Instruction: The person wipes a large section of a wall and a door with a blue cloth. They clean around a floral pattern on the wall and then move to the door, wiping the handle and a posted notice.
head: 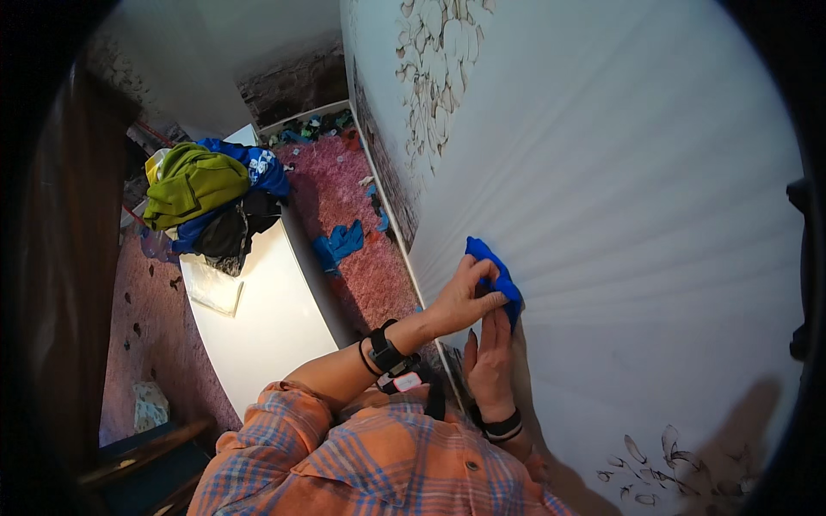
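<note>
Both of my hands are raised at the white patterned wall, around a piece of bright blue fabric [483, 250]. My left hand [466, 290] has its thumb and fingers closed on the fabric, with its wrist crossing in from the left. Just below, my right hand [493, 367] lies with its fingers extended up to the lower part of the fabric, partly behind my left thumb. Whether the right fingers grip it or only press on it is hard to tell. Part of the fabric is hidden by my fingers.
At my left stands a white table [271, 322] with heaped clothes, among them an olive-green garment [197, 180], and a clear plastic packet [222, 293]. Blue fabric scraps [339, 245] lie on the pink carpet [381, 284] between table and wall. A wooden piece [148, 451] is at lower left.
</note>
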`<action>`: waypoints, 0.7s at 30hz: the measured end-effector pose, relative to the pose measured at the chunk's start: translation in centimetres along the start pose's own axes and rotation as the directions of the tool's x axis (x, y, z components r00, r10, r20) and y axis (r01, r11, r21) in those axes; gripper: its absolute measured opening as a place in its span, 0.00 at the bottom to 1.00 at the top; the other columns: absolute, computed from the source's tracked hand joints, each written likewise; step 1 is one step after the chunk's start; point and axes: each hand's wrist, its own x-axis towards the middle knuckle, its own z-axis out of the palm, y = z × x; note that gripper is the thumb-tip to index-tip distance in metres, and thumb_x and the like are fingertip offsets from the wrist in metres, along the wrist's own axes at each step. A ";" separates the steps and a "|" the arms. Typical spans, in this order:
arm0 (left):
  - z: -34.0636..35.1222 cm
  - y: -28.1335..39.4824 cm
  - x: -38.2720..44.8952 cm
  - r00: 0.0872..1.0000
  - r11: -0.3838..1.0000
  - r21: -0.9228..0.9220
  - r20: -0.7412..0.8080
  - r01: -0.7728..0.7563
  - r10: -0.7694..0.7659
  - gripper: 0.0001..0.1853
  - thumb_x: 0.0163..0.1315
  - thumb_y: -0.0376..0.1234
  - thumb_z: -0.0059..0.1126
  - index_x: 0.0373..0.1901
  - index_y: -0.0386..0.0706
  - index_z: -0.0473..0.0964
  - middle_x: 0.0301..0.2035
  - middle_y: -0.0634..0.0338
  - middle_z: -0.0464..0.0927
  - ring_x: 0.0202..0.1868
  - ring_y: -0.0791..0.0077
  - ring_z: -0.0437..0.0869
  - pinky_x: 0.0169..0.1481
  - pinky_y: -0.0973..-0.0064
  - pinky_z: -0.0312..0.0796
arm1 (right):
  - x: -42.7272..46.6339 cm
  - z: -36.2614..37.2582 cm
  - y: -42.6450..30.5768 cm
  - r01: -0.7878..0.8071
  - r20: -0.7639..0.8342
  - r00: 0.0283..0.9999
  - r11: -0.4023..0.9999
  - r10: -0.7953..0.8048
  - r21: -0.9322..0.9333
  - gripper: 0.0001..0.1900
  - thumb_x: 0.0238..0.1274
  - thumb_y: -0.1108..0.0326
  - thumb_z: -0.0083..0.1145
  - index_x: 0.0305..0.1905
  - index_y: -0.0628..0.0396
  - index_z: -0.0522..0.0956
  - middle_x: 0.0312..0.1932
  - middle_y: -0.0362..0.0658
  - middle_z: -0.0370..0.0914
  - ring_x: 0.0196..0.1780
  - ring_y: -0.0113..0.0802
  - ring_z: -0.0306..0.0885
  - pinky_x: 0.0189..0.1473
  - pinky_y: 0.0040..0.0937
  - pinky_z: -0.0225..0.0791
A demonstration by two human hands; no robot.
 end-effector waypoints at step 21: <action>1.7 -0.5 0.3 0.998 0.998 0.058 -0.059 0.007 -0.003 0.21 0.65 0.32 0.72 0.50 0.44 0.66 0.42 0.63 0.67 0.47 0.76 0.73 0.51 0.73 0.73 | -1.7 2.5 1.0 -0.024 -0.118 0.993 0.953 -0.012 -0.303 0.32 0.67 0.75 0.60 0.76 0.60 0.69 0.75 0.60 0.68 0.66 0.61 0.73 0.64 0.57 0.68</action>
